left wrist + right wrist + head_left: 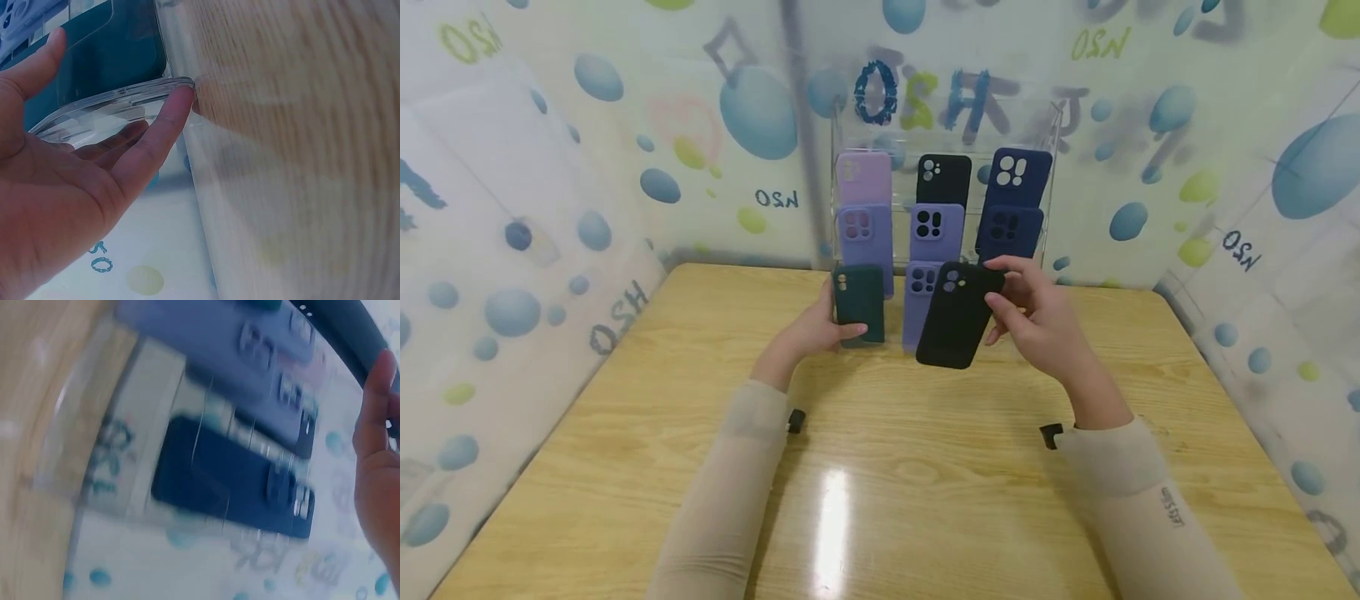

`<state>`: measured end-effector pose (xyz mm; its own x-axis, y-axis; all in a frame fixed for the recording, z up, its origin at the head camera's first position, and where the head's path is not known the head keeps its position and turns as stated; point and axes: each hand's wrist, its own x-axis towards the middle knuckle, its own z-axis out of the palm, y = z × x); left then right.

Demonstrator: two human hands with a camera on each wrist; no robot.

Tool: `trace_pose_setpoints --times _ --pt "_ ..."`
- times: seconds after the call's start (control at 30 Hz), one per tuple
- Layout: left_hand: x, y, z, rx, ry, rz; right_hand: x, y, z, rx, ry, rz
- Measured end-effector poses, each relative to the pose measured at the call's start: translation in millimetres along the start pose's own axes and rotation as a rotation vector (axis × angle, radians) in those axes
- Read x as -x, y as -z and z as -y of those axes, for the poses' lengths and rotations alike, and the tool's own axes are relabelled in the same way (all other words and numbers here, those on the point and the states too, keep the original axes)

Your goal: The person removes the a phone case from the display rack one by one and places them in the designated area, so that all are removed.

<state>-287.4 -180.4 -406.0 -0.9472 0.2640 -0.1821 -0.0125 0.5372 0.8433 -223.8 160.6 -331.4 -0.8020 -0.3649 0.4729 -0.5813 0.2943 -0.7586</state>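
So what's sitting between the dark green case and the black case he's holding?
In the head view, a lavender phone case stands on the rack's bottom row between the dark green case and the black case.

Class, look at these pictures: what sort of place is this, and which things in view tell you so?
Probably a staged phone-accessory display booth: a clear acrylic rack of phone cases stands on a wooden table, enclosed by bubble-printed screens.

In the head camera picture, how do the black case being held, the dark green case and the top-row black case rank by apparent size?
Largest to smallest:
1. Held black phone case, though it sits nearest the camera.
2. Dark green phone case.
3. Top-row black phone case, partly hidden and farthest.
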Motion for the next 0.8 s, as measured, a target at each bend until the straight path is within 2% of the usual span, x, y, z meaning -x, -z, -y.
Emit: trace_pose_setpoints --times 0.13,0.27,0.57,0.8 --pt "-0.9 -0.3 1.8 -0.005 -0.009 -0.011 -1 -23 8 -0.072 -0.059 0.071" --pt "-1.5 -0.8 1.6 -0.009 -0.024 -0.032 -1 -44 19 -0.075 -0.165 0.147" --pt "-2.1 -1.3 2.7 -0.005 -0.035 -0.036 1 -83 -4 -0.152 -0.326 0.298" --pt "-2.0 -2.8 2.2 0.008 -0.049 -0.046 5 -100 -13 -0.205 -0.436 0.352"
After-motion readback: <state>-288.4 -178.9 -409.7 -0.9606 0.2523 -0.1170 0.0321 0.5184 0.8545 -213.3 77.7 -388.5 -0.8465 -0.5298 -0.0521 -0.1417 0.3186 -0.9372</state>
